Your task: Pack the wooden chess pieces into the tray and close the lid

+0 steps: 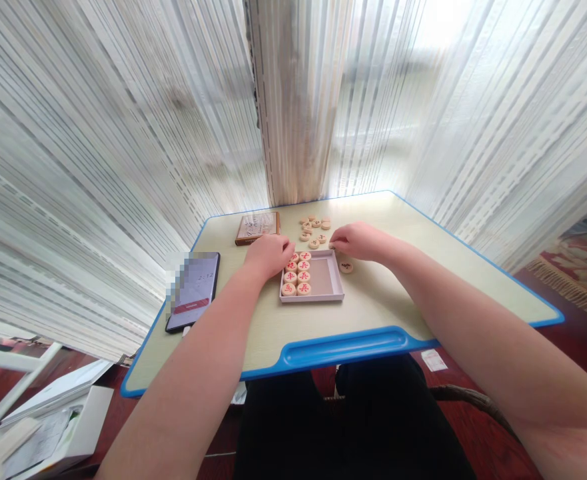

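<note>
A shallow white box [313,299] stands on the table, with two columns of round wooden pieces marked in red [304,277] along its left side; its right part shows a bare bottom. My left hand [271,255] is closed at the box's back left corner, its fingertips by the rearmost piece; what they hold, if anything, is hidden. Just beyond the back right corner, my right hand [354,241] pinches a small wooden piece [332,245]. Several loose pieces [316,224] lie behind the box, and a dark-marked one [346,267] rests by its right wall.
A brown patterned box lid [257,228] lies at the back left of the table [398,307]. Nearer on the left is a tablet [193,291]. The table has a blue rim with a tray groove in front [343,347]. Striped curtains [298,100] hang behind.
</note>
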`<state>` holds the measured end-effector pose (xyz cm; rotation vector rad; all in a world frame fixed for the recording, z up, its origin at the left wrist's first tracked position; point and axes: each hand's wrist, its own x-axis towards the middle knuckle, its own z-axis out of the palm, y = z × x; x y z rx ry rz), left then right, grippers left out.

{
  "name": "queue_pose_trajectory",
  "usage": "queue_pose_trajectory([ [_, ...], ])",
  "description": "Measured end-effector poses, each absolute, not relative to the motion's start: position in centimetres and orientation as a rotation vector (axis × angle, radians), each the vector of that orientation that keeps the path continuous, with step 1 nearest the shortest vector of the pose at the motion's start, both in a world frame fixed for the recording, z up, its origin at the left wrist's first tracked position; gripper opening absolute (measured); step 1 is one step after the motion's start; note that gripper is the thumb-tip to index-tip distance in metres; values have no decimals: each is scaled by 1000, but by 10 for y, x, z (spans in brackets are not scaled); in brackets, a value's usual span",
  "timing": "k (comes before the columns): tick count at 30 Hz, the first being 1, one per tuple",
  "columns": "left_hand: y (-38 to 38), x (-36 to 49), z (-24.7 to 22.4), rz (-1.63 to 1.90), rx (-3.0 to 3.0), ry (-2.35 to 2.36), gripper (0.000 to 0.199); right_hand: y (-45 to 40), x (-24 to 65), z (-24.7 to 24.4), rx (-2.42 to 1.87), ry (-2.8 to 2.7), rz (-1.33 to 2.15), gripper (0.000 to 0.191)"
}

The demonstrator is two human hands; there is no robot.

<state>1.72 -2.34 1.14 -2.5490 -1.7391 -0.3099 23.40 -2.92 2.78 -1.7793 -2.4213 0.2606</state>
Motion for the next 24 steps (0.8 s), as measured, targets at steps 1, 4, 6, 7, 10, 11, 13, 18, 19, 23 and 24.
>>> queue_pose_trajectory([
  [1,-23,17,12,-308,-2551,-1741,41,-29,233,28,-1785,-2416,247,26],
  [4,-23,17,11,-302,-2549,-1750,41,-27,233,25,-1789,-2433,231,30],
  [6,-23,17,11,-298,-2548,-1750,41,-26,234,23,-1750,-2476,215,30],
  [7,-23,17,11,-296,-2547,-1749,41,-25,235,22,-1724,-2490,188,30],
  [10,-23,17,11,-291,-2545,-1749,41,-23,240,23,-1755,-2439,82,30],
  [11,-23,17,12,-290,-2544,-1752,41,-23,242,24,-1807,-2410,62,30],
  [13,-24,17,12,-284,-2543,-1760,41,-24,246,28,-1950,-2372,82,32],
  [18,-24,18,13,-283,-2539,-1768,40,-24,251,33,-2104,-2358,165,34],
  [19,-24,18,13,-284,-2538,-1766,40,-24,251,32,-2100,-2356,156,34],
  [23,-24,18,13,-280,-2538,-1765,40,-22,251,29,-2110,-2356,129,32],
  [24,-24,18,13,-277,-2538,-1766,40,-21,250,28,-2104,-2359,126,32],
])
